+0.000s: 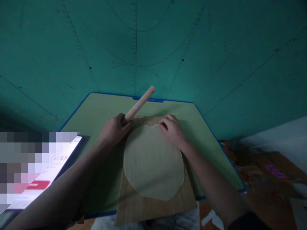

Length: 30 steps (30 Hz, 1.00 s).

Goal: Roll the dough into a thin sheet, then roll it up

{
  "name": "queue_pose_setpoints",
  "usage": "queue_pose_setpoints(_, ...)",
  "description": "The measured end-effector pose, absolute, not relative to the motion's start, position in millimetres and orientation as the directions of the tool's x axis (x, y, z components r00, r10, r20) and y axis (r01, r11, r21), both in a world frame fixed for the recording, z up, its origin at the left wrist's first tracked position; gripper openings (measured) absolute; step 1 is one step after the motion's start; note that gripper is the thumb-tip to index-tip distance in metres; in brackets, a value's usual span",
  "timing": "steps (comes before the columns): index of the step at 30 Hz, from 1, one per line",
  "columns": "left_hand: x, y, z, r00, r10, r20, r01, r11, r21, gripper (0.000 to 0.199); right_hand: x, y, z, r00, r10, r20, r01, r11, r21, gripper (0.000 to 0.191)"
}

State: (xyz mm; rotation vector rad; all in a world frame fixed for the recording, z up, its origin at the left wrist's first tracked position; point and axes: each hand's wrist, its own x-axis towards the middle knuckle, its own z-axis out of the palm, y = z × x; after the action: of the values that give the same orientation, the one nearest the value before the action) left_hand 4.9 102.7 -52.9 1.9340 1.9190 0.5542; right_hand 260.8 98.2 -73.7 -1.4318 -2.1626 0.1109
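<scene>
A large, flat, roughly round sheet of dough [154,163] lies on a wooden board [155,209]. My left hand [116,128] is wrapped round the lower end of a wooden rolling pin [141,103], which slants up and to the right, away from the sheet. At the sheet's far right edge, my right hand [172,128] has its fingers curled together, pinching the dough's rim. A small notch shows in the far edge, just left of those fingers.
Under the board is a pale green table [107,103] with a blue rim. A lit screen [55,166], partly pixelated, stands at the left. A green wall [153,44] rises behind. Brown boxes [271,163] and clutter lie at the right.
</scene>
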Motion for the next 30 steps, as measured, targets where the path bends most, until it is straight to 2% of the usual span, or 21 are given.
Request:
queue_pose_setpoints(5,6,104,-54,0.014,1.000,0.014,0.860,-0.019,0.509,0.033,256,101,-69,-0.288,0.883,0.370,0.840,0.418,-0.345,0.019)
queue_pose_setpoints(14,8,103,-52,0.025,1.000,0.012,0.888,-0.028,0.459,0.032,250,102,-66,-0.166,0.956,0.242,0.929,0.234,-0.288,0.021)
queue_pose_setpoints(17,8,104,-53,0.026,1.000,0.014,0.888,-0.029,0.459,0.034,252,105,-65,-0.143,0.953,0.266,0.935,0.219,-0.279,0.020)
queue_pose_setpoints(20,6,105,-55,0.024,1.000,0.014,0.887,-0.028,0.461,0.034,252,98,-61,-0.183,0.918,0.351,0.907,0.296,-0.300,0.024)
queue_pose_setpoints(22,6,105,-56,0.020,1.000,0.013,0.889,-0.024,0.458,0.033,247,86,-57,-0.270,0.895,0.355,0.857,0.391,-0.335,0.029)
queue_pose_setpoints(26,6,105,-55,0.016,1.000,0.021,0.889,-0.024,0.456,0.033,233,61,-57,-0.504,0.828,0.247,0.747,0.561,-0.356,0.040)
queue_pose_setpoints(30,8,103,-54,0.017,1.000,0.025,0.893,-0.026,0.449,0.032,227,55,-60,-0.575,0.801,0.166,0.737,0.595,-0.321,0.049)
